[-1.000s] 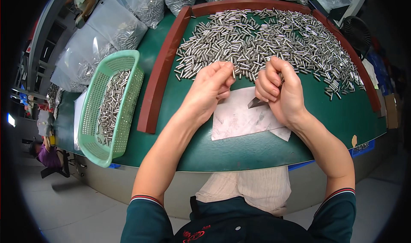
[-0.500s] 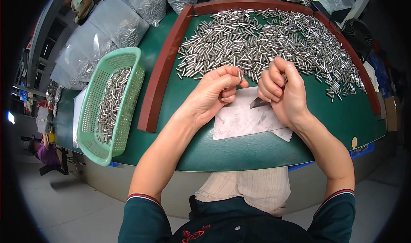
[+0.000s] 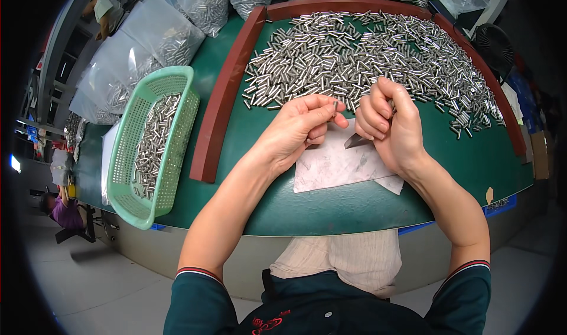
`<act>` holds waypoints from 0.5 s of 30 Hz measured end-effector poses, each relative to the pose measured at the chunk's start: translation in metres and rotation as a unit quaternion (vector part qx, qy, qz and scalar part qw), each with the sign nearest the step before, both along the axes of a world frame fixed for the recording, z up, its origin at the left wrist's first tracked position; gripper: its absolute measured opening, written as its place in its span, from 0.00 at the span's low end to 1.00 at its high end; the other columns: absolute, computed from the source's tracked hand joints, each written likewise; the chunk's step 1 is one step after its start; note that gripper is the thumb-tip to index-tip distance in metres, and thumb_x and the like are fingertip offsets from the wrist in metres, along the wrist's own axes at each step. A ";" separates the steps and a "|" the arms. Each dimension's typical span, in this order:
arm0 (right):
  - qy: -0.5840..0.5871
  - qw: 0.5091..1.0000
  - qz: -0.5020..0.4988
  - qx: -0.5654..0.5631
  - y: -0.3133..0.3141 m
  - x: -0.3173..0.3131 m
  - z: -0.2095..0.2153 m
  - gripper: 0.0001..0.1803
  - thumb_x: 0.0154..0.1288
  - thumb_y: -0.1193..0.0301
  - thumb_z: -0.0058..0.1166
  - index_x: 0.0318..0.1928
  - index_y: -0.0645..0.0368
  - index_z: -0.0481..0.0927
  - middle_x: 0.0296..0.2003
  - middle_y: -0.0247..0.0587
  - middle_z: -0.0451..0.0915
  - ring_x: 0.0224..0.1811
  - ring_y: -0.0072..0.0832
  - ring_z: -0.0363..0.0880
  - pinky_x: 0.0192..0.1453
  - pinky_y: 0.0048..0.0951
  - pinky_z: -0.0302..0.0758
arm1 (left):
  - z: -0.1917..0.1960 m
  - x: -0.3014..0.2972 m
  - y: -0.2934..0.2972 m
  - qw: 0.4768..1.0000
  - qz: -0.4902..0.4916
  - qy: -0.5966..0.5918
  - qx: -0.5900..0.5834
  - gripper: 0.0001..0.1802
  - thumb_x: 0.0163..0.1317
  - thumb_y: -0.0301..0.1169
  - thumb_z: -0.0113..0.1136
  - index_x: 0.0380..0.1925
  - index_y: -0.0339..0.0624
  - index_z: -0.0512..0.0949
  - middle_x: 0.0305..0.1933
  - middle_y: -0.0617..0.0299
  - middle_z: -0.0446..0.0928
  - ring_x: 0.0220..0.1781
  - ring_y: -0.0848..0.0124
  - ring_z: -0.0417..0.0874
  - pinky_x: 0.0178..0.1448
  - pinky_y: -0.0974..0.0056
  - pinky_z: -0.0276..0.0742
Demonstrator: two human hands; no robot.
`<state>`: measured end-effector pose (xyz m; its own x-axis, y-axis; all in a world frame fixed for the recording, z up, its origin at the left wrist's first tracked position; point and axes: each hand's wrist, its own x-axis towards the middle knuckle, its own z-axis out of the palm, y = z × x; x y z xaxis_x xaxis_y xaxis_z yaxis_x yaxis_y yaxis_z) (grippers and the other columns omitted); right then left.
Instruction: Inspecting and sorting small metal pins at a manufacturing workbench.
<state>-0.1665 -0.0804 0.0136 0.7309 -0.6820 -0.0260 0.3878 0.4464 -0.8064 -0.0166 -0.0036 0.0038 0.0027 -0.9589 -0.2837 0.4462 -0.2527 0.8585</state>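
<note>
Between the thumb and forefinger of my left hand [image 3: 300, 125] is a small metal pin [image 3: 335, 106], held nearly upright. My right hand [image 3: 390, 119] is closed around a dark, pointed blade [image 3: 355, 141] that looks like a knife; its handle is hidden in the fist. Under both hands lies a smudged white cloth or paper sheet [image 3: 336, 172]. Just beyond them spreads a wide layer of loose silvery metal pins [image 3: 354, 57] on the green tabletop [image 3: 295, 214].
A brown-red wooden frame [image 3: 221, 108] borders the pins on three sides. At the left stands a green perforated basket [image 3: 121, 170] with pins inside. Clear bags of pins [image 3: 177, 43] line the back left. Two people are in the left background.
My left hand has shifted slightly right, and the pin in its fingertips has turned a little. My right hand stays almost where it was.
</note>
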 end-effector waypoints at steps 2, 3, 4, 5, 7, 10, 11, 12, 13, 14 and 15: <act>0.000 1.000 0.000 -0.002 0.000 0.000 0.000 0.20 0.66 0.63 0.30 0.15 0.52 0.54 0.08 0.28 0.54 0.11 0.16 0.46 0.17 0.20 0.48 | 0.000 0.000 0.000 1.000 -0.002 0.001 -0.001 0.08 0.62 0.30 0.49 0.38 0.37 0.72 0.28 0.64 0.73 0.17 0.84 0.55 0.22 0.78 0.53; 0.000 1.000 0.000 -0.003 0.000 0.000 0.000 0.20 0.66 0.63 0.30 0.15 0.52 0.54 0.08 0.28 0.54 0.11 0.16 0.46 0.17 0.20 0.48 | -0.001 0.001 0.000 1.000 -0.004 0.001 -0.003 0.09 0.62 0.30 0.49 0.38 0.37 0.72 0.28 0.64 0.73 0.17 0.84 0.55 0.22 0.78 0.53; 0.000 1.000 0.000 -0.004 0.000 0.000 0.000 0.20 0.66 0.63 0.30 0.15 0.52 0.54 0.08 0.28 0.54 0.11 0.16 0.46 0.17 0.20 0.48 | -0.002 0.001 0.000 1.000 -0.007 0.002 -0.005 0.09 0.62 0.30 0.48 0.38 0.37 0.71 0.28 0.64 0.73 0.17 0.84 0.55 0.22 0.78 0.53; -0.001 1.000 0.000 -0.003 0.000 0.000 0.000 0.20 0.65 0.64 0.30 0.15 0.52 0.54 0.08 0.28 0.54 0.11 0.16 0.46 0.17 0.20 0.48 | -0.002 0.001 0.000 1.000 -0.007 0.002 -0.005 0.09 0.62 0.30 0.48 0.38 0.37 0.71 0.28 0.64 0.73 0.17 0.84 0.55 0.22 0.78 0.53; -0.002 1.000 0.000 -0.002 0.000 0.000 0.000 0.20 0.65 0.64 0.30 0.15 0.52 0.54 0.08 0.28 0.54 0.11 0.16 0.46 0.17 0.20 0.48 | -0.002 0.001 0.000 1.000 -0.005 0.011 -0.002 0.09 0.62 0.30 0.48 0.39 0.37 0.71 0.28 0.64 0.73 0.17 0.84 0.55 0.22 0.78 0.54; -0.003 1.000 0.003 -0.004 0.000 0.000 -0.001 0.20 0.65 0.64 0.30 0.15 0.52 0.54 0.08 0.28 0.54 0.11 0.16 0.46 0.17 0.20 0.48 | -0.001 0.001 0.000 1.000 -0.003 0.012 0.001 0.09 0.63 0.30 0.47 0.39 0.37 0.71 0.28 0.63 0.73 0.17 0.84 0.55 0.22 0.78 0.53; -0.004 1.000 0.003 -0.004 0.000 0.000 -0.001 0.20 0.65 0.63 0.30 0.15 0.52 0.54 0.08 0.28 0.53 0.11 0.16 0.46 0.17 0.20 0.48 | 0.000 0.001 0.000 1.000 -0.003 0.012 0.001 0.09 0.63 0.30 0.47 0.39 0.37 0.71 0.28 0.63 0.73 0.17 0.84 0.55 0.22 0.78 0.53; -0.005 1.000 0.003 -0.005 0.000 0.000 -0.001 0.20 0.65 0.63 0.30 0.15 0.52 0.54 0.08 0.28 0.53 0.11 0.16 0.46 0.17 0.20 0.48 | 0.000 0.000 0.000 1.000 -0.004 0.012 0.000 0.09 0.63 0.30 0.47 0.38 0.37 0.70 0.28 0.63 0.73 0.17 0.84 0.55 0.22 0.78 0.53; -0.005 1.000 0.003 -0.005 0.000 0.000 -0.001 0.20 0.65 0.63 0.30 0.15 0.52 0.54 0.08 0.28 0.53 0.11 0.16 0.46 0.17 0.20 0.48 | 0.000 0.000 0.000 1.000 -0.005 0.013 0.000 0.09 0.63 0.31 0.46 0.38 0.37 0.70 0.27 0.63 0.73 0.17 0.84 0.55 0.22 0.78 0.53; -0.003 1.000 0.002 -0.004 0.000 0.000 -0.001 0.20 0.65 0.63 0.30 0.15 0.52 0.54 0.08 0.28 0.53 0.11 0.16 0.46 0.17 0.20 0.48 | 0.000 0.000 0.000 1.000 -0.005 0.013 0.000 0.09 0.63 0.31 0.46 0.38 0.37 0.70 0.27 0.63 0.73 0.17 0.84 0.55 0.22 0.78 0.53; -0.001 1.000 0.001 -0.003 0.000 0.000 -0.001 0.20 0.65 0.63 0.30 0.15 0.52 0.54 0.08 0.28 0.53 0.11 0.16 0.46 0.17 0.20 0.48 | 0.000 0.000 0.000 1.000 -0.005 0.012 0.001 0.09 0.63 0.31 0.46 0.38 0.37 0.70 0.27 0.64 0.72 0.17 0.84 0.55 0.22 0.78 0.53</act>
